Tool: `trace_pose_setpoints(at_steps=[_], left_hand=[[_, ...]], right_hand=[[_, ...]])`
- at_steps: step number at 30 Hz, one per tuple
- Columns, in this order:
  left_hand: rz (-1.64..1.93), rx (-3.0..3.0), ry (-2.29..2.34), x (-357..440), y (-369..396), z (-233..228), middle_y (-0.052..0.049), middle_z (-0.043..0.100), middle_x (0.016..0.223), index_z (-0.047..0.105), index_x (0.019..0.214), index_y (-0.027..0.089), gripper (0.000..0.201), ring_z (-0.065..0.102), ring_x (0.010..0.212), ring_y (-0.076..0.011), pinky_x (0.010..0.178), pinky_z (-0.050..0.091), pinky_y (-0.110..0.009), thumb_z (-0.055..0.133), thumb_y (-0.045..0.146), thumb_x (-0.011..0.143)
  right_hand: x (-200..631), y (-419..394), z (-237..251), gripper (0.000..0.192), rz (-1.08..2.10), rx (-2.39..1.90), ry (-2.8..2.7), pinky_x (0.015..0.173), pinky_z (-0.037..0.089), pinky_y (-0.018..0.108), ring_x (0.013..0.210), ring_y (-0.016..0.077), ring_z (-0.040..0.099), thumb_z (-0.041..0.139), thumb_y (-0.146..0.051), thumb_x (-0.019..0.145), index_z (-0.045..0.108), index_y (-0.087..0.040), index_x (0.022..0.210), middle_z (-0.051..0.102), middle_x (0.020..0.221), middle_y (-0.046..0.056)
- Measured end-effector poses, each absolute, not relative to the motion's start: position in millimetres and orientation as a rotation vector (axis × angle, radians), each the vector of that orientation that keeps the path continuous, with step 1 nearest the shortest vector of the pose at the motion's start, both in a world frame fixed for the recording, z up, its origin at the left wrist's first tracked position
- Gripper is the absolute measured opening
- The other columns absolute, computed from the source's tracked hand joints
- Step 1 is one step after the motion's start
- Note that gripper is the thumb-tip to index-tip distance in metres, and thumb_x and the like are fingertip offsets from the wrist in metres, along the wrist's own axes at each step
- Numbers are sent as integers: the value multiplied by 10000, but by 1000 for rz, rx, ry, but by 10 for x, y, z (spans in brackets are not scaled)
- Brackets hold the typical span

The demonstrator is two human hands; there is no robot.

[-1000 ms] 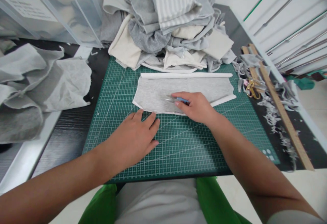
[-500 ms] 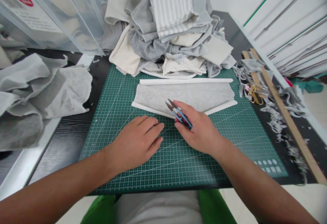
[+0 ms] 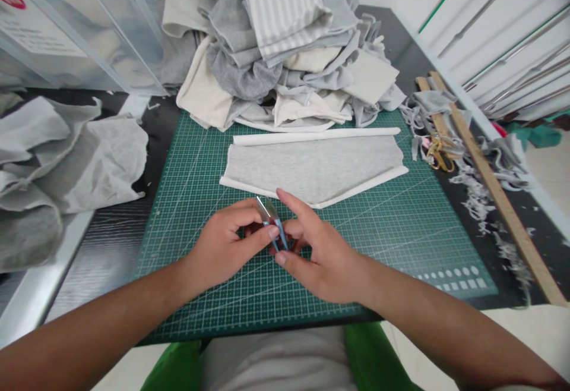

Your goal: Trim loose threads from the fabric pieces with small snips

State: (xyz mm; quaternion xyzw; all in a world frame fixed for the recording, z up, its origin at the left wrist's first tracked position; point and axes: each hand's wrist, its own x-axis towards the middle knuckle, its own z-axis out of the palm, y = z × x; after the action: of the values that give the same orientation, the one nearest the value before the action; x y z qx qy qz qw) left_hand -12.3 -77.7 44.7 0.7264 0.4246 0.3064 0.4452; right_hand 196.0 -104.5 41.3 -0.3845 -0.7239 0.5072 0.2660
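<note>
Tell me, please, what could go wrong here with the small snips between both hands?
1. The snips are pinched between the left hand and right hand with blades pointing up near the fingertips, so a finger might get nicked.
2. The grey fabric piece lies just beyond the blades and could get snagged.

Both hands meet over the green cutting mat (image 3: 392, 230): the left hand (image 3: 222, 248) and right hand (image 3: 320, 257) pinch small blue thread snips (image 3: 272, 224) between their fingers (image 3: 291, 201), blades seemingly parted, just before the grey fabric piece (image 3: 316, 165).
</note>
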Motion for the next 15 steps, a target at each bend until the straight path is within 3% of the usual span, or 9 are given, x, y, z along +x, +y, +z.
trace_pose_setpoints(at_steps=[3,6,11,15], left_hand=[[851,1753,997,-142,-759,436,-6,684,819,712,785,175,170,643,762,-119,708,503,-254,645,233,930],[898,1680,961,-159,-728,420,-9,695,830,723,805,175,142,657,776,-116,739,512,-247,667,227,925],[965,1601,948,-173,-696,422,-12,717,845,734,801,181,113,666,800,-114,741,516,-224,691,196,904],[973,1570,889,-173,-697,435,-12,723,845,742,818,178,101,666,793,-107,744,520,-216,688,174,903]], right_hand=[[1948,-1020,398,875,1318,-1149,-1985,610,462,293,643,146,563,620,-234,897,117,-240,1614,605,775,-42],[1942,-994,390,808,1288,-1206,-2010,614,441,299,626,140,527,628,-247,887,227,-198,1586,590,760,-38],[1952,-958,384,672,1181,-1227,-2047,649,458,317,649,145,554,608,-260,898,367,-152,1516,660,847,13],[1953,-939,391,571,1143,-1143,-2108,731,497,335,794,178,643,605,-256,901,460,-160,1445,713,1025,64]])
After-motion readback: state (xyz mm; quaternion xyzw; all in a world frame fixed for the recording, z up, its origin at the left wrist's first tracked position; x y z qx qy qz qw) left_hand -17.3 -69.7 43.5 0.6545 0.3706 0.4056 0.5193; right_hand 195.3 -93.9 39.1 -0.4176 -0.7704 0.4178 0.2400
